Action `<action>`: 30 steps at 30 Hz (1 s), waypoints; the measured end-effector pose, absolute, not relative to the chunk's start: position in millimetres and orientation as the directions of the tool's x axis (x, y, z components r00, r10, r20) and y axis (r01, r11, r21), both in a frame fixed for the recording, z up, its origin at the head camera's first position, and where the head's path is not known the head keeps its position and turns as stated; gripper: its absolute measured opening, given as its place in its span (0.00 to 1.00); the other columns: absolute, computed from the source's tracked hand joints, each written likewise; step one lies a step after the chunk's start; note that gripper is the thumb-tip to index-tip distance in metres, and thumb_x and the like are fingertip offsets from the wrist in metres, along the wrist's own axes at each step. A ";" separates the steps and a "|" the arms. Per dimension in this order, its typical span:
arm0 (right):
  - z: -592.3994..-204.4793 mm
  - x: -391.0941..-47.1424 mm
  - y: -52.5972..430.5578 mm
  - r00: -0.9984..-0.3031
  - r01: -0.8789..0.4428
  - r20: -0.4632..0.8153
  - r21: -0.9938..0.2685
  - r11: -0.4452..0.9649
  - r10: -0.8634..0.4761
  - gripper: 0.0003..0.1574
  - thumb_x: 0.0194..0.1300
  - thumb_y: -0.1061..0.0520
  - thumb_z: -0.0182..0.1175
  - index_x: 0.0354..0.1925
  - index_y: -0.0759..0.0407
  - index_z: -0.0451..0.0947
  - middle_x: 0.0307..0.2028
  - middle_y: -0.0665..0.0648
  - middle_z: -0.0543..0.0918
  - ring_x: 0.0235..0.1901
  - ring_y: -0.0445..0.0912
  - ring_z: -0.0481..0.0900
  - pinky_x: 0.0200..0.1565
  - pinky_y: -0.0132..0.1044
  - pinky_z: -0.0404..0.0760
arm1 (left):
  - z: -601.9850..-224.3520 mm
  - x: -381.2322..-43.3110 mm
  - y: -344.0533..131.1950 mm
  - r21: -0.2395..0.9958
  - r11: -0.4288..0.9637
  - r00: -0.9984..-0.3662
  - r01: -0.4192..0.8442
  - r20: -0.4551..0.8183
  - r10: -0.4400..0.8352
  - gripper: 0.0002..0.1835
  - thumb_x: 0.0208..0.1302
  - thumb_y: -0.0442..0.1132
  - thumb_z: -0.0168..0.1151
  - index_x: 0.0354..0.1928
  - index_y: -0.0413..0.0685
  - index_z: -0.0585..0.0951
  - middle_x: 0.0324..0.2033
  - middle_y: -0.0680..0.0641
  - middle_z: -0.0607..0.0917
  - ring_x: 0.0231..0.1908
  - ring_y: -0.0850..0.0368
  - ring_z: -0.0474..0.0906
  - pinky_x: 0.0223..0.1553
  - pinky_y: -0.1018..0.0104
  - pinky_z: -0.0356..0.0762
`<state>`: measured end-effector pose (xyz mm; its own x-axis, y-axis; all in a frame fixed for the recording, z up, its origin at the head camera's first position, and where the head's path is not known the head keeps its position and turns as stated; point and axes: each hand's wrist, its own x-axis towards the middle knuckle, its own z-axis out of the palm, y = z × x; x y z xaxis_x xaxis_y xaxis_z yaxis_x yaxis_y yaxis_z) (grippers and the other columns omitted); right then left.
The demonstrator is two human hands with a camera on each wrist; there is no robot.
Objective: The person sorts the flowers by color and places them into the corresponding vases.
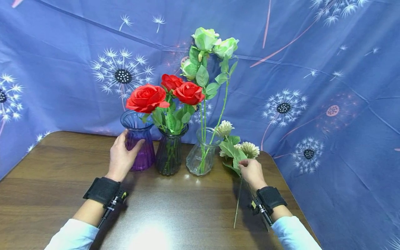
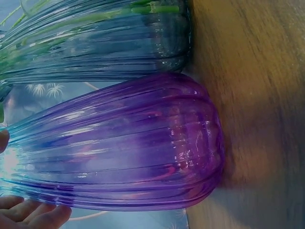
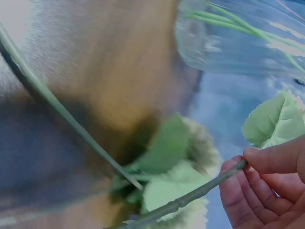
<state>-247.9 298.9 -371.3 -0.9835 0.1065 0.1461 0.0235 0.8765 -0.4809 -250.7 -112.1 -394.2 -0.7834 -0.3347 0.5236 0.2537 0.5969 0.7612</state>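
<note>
At the left, a purple-blue ribbed glass vase [image 1: 142, 152] stands upright on the table. My left hand [image 1: 122, 154] grips its side, thumb across the front. In the left wrist view, the fingertips [image 2: 50, 217] lie along one side of the vase and the thumb shows on the other. My right hand [image 1: 251, 172] pinches the green stem [image 3: 190, 196] of a cream artificial flower [image 1: 224, 128] between thumb and fingers. Under that hand more cream flowers [image 1: 250, 150] with broad green leaves [image 3: 167, 148] lie on the table, a thin stem [image 1: 237, 205] pointing toward the near edge.
A dark grey glass vase [image 1: 168, 156] holding red roses [image 1: 147, 98] stands right of the purple one. Beside it a clear glass vase [image 1: 195, 161] holds tall pale green roses [image 1: 204, 39]. Behind the wooden table [image 1: 175, 205] hangs a blue dandelion-print cloth [image 1: 312, 62].
</note>
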 end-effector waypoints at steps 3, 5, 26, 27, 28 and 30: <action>-355.3 -242.0 302.2 -0.978 0.020 0.171 -0.501 0.865 0.122 0.14 0.60 0.62 0.58 0.43 0.70 0.81 0.37 0.67 0.85 0.37 0.56 0.82 0.34 0.38 0.77 | -394.4 -250.0 -113.1 0.760 0.597 -0.781 0.257 0.527 -0.335 0.34 0.54 0.41 0.68 0.59 0.29 0.68 0.54 0.27 0.75 0.55 0.32 0.71 0.57 0.42 0.68; -343.7 -238.0 303.5 -0.970 0.015 0.202 -0.497 0.868 0.133 0.14 0.61 0.61 0.58 0.43 0.69 0.81 0.37 0.66 0.85 0.36 0.56 0.82 0.32 0.37 0.76 | -394.4 -249.7 -113.8 0.760 0.595 -0.781 0.262 0.529 -0.332 0.34 0.55 0.41 0.68 0.59 0.29 0.68 0.54 0.27 0.75 0.55 0.32 0.71 0.57 0.42 0.68; -247.9 -207.8 248.0 -0.852 -0.266 0.479 -0.743 0.614 0.210 0.13 0.60 0.60 0.62 0.44 0.65 0.82 0.35 0.64 0.86 0.23 0.26 0.78 0.29 0.19 0.76 | -390.6 -248.4 -115.2 0.780 0.577 -0.808 0.242 0.491 -0.325 0.34 0.56 0.42 0.67 0.60 0.31 0.68 0.55 0.29 0.75 0.55 0.33 0.71 0.57 0.42 0.69; -243.2 -206.3 242.1 -0.849 -0.290 0.487 -0.754 0.590 0.205 0.13 0.60 0.60 0.62 0.43 0.65 0.82 0.33 0.61 0.87 0.23 0.28 0.79 0.29 0.20 0.77 | -390.2 -248.2 -115.0 0.782 0.576 -0.812 0.239 0.486 -0.322 0.34 0.56 0.43 0.67 0.61 0.31 0.68 0.56 0.29 0.74 0.56 0.33 0.71 0.57 0.42 0.69; -239.0 -205.1 236.1 -0.845 -0.316 0.497 -0.762 0.565 0.197 0.13 0.60 0.61 0.62 0.43 0.65 0.82 0.31 0.58 0.86 0.23 0.29 0.80 0.30 0.21 0.78 | -389.7 -248.0 -114.7 0.783 0.575 -0.816 0.237 0.482 -0.319 0.35 0.56 0.43 0.67 0.61 0.31 0.67 0.56 0.29 0.74 0.56 0.33 0.71 0.57 0.42 0.69; -230.5 -202.8 223.2 -0.837 -0.366 0.519 -0.768 0.526 0.175 0.13 0.59 0.61 0.63 0.43 0.65 0.82 0.28 0.52 0.86 0.23 0.31 0.80 0.30 0.24 0.79 | -388.6 -247.8 -113.9 0.785 0.573 -0.823 0.234 0.474 -0.313 0.35 0.57 0.44 0.66 0.62 0.31 0.67 0.56 0.29 0.74 0.56 0.33 0.71 0.57 0.42 0.69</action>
